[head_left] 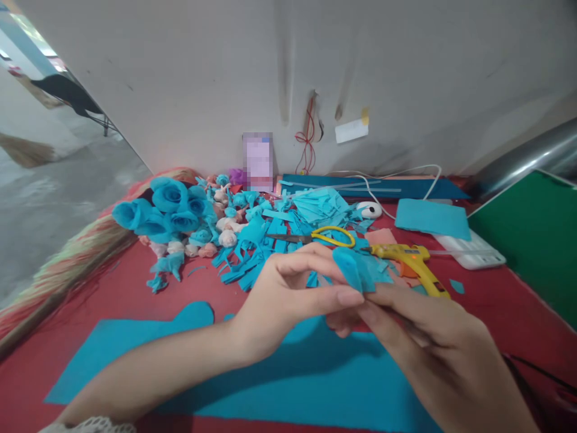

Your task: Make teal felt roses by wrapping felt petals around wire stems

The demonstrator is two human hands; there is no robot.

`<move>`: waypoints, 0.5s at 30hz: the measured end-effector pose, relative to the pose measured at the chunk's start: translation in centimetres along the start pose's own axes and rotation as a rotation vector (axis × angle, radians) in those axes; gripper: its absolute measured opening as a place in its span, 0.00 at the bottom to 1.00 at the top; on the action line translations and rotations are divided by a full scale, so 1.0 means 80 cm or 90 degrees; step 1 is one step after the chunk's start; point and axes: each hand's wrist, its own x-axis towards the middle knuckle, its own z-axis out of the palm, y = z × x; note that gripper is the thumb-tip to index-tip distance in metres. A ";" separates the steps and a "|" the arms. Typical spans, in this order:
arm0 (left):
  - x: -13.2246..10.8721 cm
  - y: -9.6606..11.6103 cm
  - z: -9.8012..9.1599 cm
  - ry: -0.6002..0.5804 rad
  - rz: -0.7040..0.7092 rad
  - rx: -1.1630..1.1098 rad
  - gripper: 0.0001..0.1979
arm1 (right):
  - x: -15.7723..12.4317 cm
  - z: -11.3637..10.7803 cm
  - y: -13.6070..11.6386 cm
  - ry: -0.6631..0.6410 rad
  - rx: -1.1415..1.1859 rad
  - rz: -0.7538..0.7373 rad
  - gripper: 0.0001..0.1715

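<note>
Between my two hands is a small curved piece of blue crepe paper, raised above the table. My left hand pinches it from the left, the thumb in front and the fingers behind. From the right, my right hand grips its lower end between thumb and forefinger, close to my left thumb tip. Under both hands lies a large flat blue crepe sheet, partly covered by my left forearm. Just beyond my fingers are yellow-handled scissors and a yellow glue gun.
Blue paper roses and small pink and blue buds lie at the left back. Blue paper scraps spread across the middle. A phone leans on the wall. At right are a white power strip and a green board.
</note>
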 end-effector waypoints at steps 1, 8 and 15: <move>0.000 0.000 0.000 -0.003 0.003 -0.008 0.04 | 0.000 0.000 0.000 -0.003 0.000 -0.001 0.12; 0.000 0.001 -0.001 -0.015 0.030 -0.038 0.04 | -0.002 0.007 0.001 0.020 -0.064 0.024 0.15; -0.001 0.004 0.000 -0.017 0.016 -0.038 0.03 | -0.001 0.008 0.001 0.054 -0.104 0.011 0.21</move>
